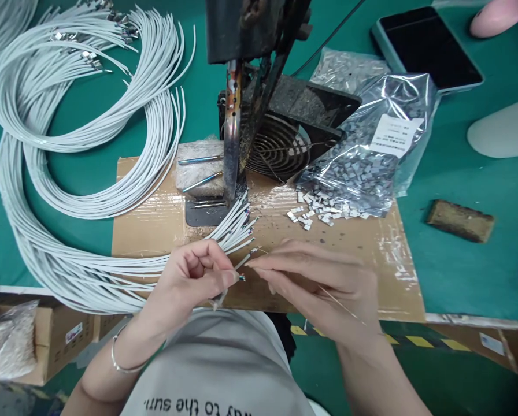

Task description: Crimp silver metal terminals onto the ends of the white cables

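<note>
My left hand (pixel 198 271) pinches a white cable whose stripped end (pixel 242 278) shows small coloured wires past the fingertips. My right hand (pixel 324 283) is closed on a thin solder wire (pixel 340 304); its strand runs back across the palm side. The fingertips of both hands are close together, above the cardboard sheet (pixel 363 254). Just beyond them fan out the ends of a white cable bundle (pixel 233 228), some with bare coloured wires. An upright soldering iron (pixel 232 133) points down behind these ends. Small metal connectors (pixel 311 209) lie loose to its right.
Coiled white cables (pixel 29 231) fill the left side. A black fan (pixel 280 144) stands behind the iron, beside a clear bag of connectors (pixel 354 167). A phone (pixel 428 49), a brown block (pixel 461 221) and a white cylindrical object (pixel 506 130) are on the right.
</note>
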`<state>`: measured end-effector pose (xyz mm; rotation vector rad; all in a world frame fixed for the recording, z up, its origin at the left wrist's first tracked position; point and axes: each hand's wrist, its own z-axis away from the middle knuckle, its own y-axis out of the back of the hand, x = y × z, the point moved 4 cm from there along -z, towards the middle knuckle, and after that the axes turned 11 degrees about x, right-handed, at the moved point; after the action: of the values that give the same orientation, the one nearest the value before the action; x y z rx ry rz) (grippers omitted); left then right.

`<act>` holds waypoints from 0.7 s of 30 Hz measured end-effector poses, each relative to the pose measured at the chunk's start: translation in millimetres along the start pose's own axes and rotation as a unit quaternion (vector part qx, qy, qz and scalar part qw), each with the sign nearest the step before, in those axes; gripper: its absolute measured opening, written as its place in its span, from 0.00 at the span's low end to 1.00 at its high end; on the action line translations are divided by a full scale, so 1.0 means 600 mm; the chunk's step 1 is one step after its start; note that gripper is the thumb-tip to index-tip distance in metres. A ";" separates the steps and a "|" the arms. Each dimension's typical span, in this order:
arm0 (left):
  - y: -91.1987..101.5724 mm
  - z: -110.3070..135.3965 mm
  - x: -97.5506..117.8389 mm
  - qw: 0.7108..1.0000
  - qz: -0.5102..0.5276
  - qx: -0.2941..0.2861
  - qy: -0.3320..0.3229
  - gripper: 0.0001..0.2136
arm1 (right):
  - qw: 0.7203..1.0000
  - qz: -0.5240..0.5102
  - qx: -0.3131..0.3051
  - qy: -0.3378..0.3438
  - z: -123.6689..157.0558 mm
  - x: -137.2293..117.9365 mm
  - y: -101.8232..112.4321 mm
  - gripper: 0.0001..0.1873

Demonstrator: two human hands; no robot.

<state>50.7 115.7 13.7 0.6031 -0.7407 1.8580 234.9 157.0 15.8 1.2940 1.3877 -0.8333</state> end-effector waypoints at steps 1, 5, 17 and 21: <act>0.000 -0.001 0.000 1.000 0.004 0.002 0.002 0.12 | 1.000 -0.004 0.002 -0.008 0.002 0.001 -0.004 0.14; 0.000 -0.002 -0.001 1.000 0.015 0.011 0.005 0.12 | 1.000 -0.024 -0.005 0.012 0.008 -0.004 -0.015 0.16; 0.004 0.001 -0.003 0.999 -0.036 0.018 -0.036 0.11 | 0.999 -0.016 0.025 0.015 0.009 -0.006 -0.011 0.15; 0.007 0.005 0.000 0.991 -0.077 0.061 -0.089 0.10 | 0.995 -0.032 0.082 -0.044 0.013 -0.001 -0.009 0.16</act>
<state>46.9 112.0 15.0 0.8904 -0.6780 1.7300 231.2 148.3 13.6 1.3269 1.3181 -1.0535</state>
